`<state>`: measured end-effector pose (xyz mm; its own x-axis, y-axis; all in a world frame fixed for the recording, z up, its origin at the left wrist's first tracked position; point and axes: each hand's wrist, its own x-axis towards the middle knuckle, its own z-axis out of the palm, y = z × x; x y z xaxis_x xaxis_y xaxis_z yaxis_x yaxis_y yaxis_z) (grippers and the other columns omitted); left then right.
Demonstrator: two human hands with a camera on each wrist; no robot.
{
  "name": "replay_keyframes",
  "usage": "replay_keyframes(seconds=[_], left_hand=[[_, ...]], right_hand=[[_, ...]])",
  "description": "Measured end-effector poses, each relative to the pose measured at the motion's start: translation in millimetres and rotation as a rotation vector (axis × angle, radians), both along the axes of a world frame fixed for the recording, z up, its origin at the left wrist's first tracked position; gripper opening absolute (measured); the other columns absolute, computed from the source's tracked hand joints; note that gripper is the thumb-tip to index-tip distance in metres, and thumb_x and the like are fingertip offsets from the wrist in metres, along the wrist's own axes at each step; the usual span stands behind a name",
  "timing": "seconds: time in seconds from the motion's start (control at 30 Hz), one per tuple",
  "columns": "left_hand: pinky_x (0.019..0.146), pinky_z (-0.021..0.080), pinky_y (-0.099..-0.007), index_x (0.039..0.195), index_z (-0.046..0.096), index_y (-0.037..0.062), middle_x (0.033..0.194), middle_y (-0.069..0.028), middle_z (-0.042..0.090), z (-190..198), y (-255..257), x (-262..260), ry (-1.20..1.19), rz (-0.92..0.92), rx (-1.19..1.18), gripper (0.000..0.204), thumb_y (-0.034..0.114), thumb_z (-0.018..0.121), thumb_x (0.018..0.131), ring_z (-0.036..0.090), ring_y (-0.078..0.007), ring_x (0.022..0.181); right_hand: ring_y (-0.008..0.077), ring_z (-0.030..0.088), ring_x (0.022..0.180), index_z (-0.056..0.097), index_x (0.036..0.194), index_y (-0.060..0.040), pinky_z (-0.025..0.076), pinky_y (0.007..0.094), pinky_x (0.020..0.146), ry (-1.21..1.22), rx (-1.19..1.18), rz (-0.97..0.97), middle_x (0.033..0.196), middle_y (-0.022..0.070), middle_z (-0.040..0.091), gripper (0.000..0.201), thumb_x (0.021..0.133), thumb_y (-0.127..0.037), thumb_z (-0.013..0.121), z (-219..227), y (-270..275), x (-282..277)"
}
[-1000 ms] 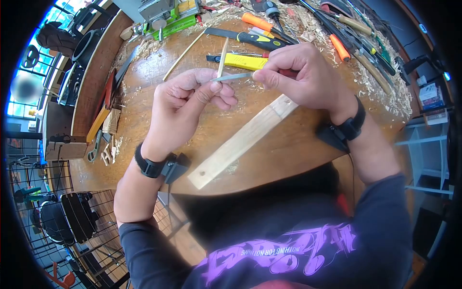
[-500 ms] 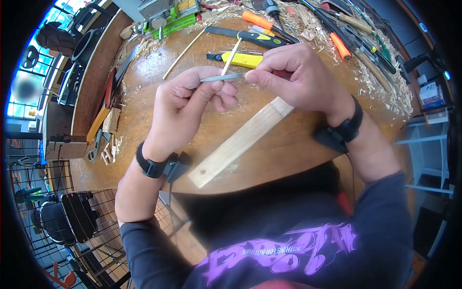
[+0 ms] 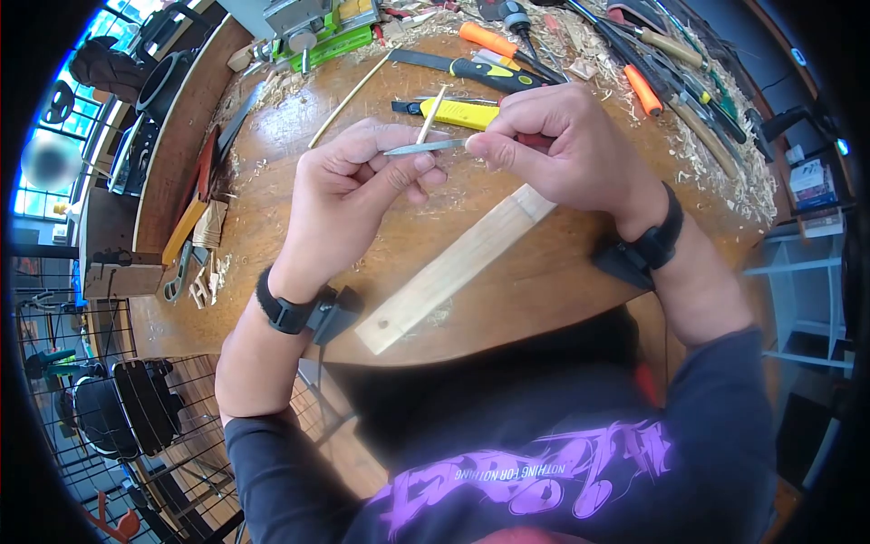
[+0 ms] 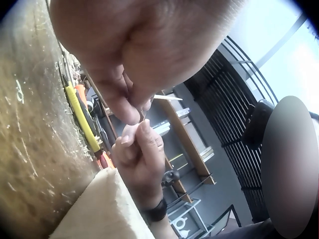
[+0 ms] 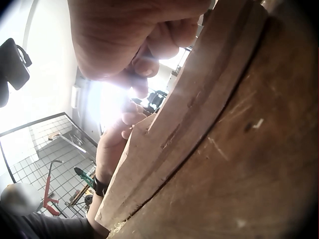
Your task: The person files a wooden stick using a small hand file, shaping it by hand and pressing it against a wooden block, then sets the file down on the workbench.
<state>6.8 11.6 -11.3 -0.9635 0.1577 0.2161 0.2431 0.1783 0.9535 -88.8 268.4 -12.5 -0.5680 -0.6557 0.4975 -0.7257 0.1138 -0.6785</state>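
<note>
My left hand [image 3: 349, 186] pinches a thin pale wooden stick [image 3: 434, 111] between thumb and fingers, its free end pointing up and away from me. Across the lower part of the stick lies a narrow grey strip [image 3: 446, 145], one end near the left thumb. Thumb and forefinger of my right hand [image 3: 571, 145] pinch the strip's other end. Below both hands, a flat wooden board [image 3: 458, 270] with a hole near its close end lies aslant on the table. From the right wrist, the board [image 5: 192, 104] covers part of the left hand [image 5: 112, 144].
Beyond the hands lie a yellow utility knife [image 3: 460, 113], a black-and-yellow handled tool [image 3: 494, 75] and a thin wooden rod [image 3: 349, 102]. Wood shavings and more tools, including an orange handle [image 3: 642, 88], line the back right. A green vise [image 3: 335, 43] stands at the back.
The strip and my right hand have shifted left across the stick, then slightly back right. The stick's free end leans further right than a second ago. The board stays put.
</note>
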Motion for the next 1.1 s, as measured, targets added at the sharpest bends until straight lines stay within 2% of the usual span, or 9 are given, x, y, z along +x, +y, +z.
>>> replay_keyframes(seconds=[0.1, 0.17, 0.47, 0.9, 0.97, 1.1], left_hand=[[0.079, 0.061, -0.0260, 0.127, 0.074, -0.0048, 0.100, -0.0115, 0.080, 2, 2, 3, -0.035, 0.029, -0.003, 0.021, 0.002, 0.070, 0.107, 0.075, -0.0135, 0.088], [0.080, 0.062, -0.0266, 0.124, 0.074, -0.0056, 0.099, -0.0123, 0.080, -2, 4, 3, -0.006, 0.019, 0.084, 0.019, 0.003, 0.069, 0.108, 0.076, -0.0145, 0.088], [0.082, 0.063, -0.0286, 0.122, 0.074, -0.0072, 0.100, -0.0132, 0.080, -1, 6, 1, 0.006, -0.011, 0.055, 0.019, 0.005, 0.066, 0.110, 0.077, -0.0161, 0.089], [0.082, 0.062, -0.0284, 0.121, 0.076, -0.0053, 0.101, -0.0115, 0.079, -1, 3, 4, 0.038, -0.052, 0.012, 0.020, 0.003, 0.060, 0.112, 0.076, -0.0146, 0.087], [0.083, 0.062, -0.0292, 0.124, 0.074, -0.0053, 0.101, -0.0113, 0.079, -2, 0, 2, 0.026, -0.128, -0.003, 0.022, 0.004, 0.057, 0.114, 0.076, -0.0152, 0.089], [0.084, 0.062, -0.0291, 0.126, 0.072, -0.0050, 0.101, -0.0109, 0.079, 0, 4, 3, -0.037, -0.149, 0.037, 0.024, 0.005, 0.054, 0.115, 0.076, -0.0150, 0.091]], right_hand=[[0.0103, 0.046, 0.055, 0.079, 0.086, 0.0004, 0.036, 0.0319, 0.052, -0.001, -0.016, -0.004, 0.061, 0.0044, 0.058, 0.026, 0.098, -0.022, 0.084, -1, -1, 0], [0.0086, 0.047, 0.056, 0.080, 0.087, 0.0001, 0.036, 0.0311, 0.052, -0.071, 0.045, -0.013, 0.061, 0.0039, 0.059, 0.026, 0.098, -0.023, 0.084, 0, 3, -2], [0.0048, 0.048, 0.057, 0.083, 0.091, -0.0016, 0.036, 0.0277, 0.052, -0.037, -0.010, 0.016, 0.063, -0.0010, 0.063, 0.021, 0.098, -0.021, 0.084, -1, -4, 0], [0.0062, 0.048, 0.058, 0.083, 0.091, -0.0011, 0.037, 0.0289, 0.054, -0.086, 0.078, 0.027, 0.065, 0.0008, 0.064, 0.023, 0.098, -0.023, 0.084, 2, 9, -9], [0.0078, 0.048, 0.058, 0.082, 0.090, -0.0002, 0.037, 0.0301, 0.054, -0.094, 0.047, 0.058, 0.065, 0.0023, 0.063, 0.025, 0.098, -0.023, 0.084, -1, 12, -13], [0.0075, 0.049, 0.059, 0.082, 0.089, -0.0009, 0.038, 0.0303, 0.054, -0.089, 0.080, 0.028, 0.065, 0.0023, 0.064, 0.025, 0.098, -0.024, 0.084, 5, 8, -8]])
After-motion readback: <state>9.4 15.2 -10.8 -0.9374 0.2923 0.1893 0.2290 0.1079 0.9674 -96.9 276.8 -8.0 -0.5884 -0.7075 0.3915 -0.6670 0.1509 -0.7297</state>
